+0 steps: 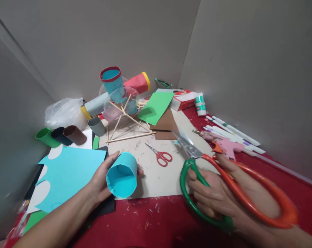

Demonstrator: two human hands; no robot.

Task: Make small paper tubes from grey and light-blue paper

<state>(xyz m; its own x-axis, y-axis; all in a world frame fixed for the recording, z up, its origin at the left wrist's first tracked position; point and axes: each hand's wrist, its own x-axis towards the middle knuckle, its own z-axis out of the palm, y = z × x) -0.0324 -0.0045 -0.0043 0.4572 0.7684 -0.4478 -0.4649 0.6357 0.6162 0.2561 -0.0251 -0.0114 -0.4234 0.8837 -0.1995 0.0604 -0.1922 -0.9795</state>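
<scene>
My left hand is wrapped round a light-blue paper cup, tilted so that its open end faces me. In my right hand is a large pair of scissors with one green and one orange handle. Their blades point up and to the left, a little blurred, apart from the cup. A small pair of red-handled scissors lies on the pale sheet between my hands. Left of the cup is a cut sheet of light-blue paper.
Behind stand a wooden stick frame, a red-rimmed blue cup and a green sheet. Several paper tubes and a plastic bag are at left. A pink glue gun, white markers and small tubs lie at right.
</scene>
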